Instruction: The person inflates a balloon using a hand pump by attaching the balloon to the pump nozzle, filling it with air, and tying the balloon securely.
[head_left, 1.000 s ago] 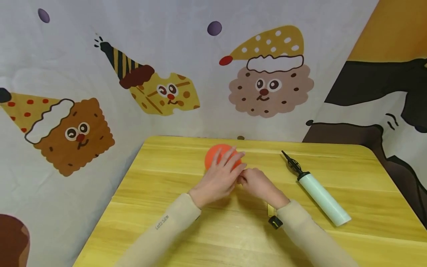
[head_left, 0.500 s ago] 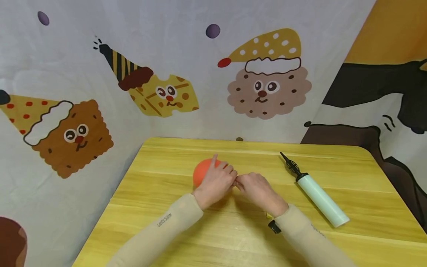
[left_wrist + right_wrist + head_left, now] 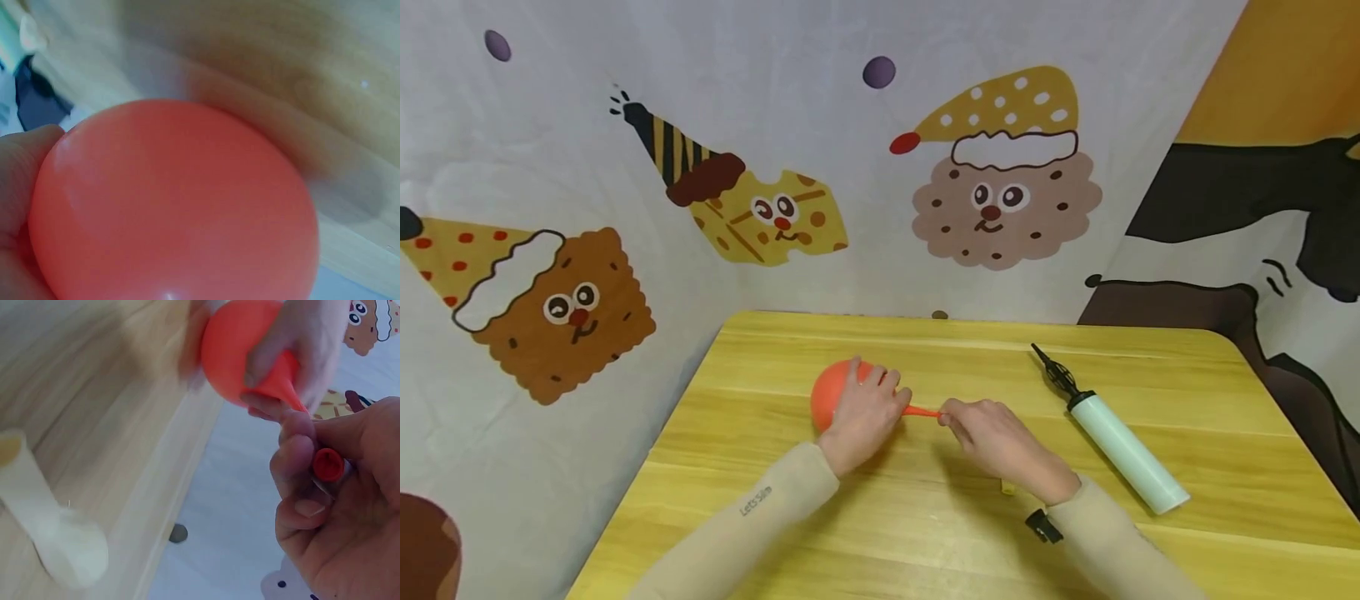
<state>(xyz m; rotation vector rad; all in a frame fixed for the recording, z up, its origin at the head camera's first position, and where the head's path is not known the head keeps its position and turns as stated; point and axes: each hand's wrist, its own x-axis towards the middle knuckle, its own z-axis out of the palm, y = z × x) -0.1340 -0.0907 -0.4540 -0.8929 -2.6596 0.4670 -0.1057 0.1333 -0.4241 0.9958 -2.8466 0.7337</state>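
Note:
A small inflated red-orange balloon [image 3: 829, 396] is held just above or on the table; whether it touches cannot be told. My left hand [image 3: 867, 408] grips it at the neck end, fingers over its right side; the left wrist view is mostly filled by the balloon's round body [image 3: 181, 200]. To the right, my right hand [image 3: 996, 433] pinches the end of the balloon's neck [image 3: 921, 411], which is stretched straight between both hands. In the right wrist view the rolled mouth [image 3: 328, 464] pokes out between the right hand's curled fingers.
A mint-green hand pump [image 3: 1127, 450] with a black nozzle lies at the right of the wooden table [image 3: 760, 517]. A small yellow thing [image 3: 1007, 486] shows below the right wrist. A pale tube-shaped thing [image 3: 53, 519] lies on the tabletop. Behind hangs a cartoon-printed cloth [image 3: 880, 275].
The left hand and balloon have moved left and nearer. The right hand has drawn away to the right, so the stretched neck now shows between them. The pump stays put.

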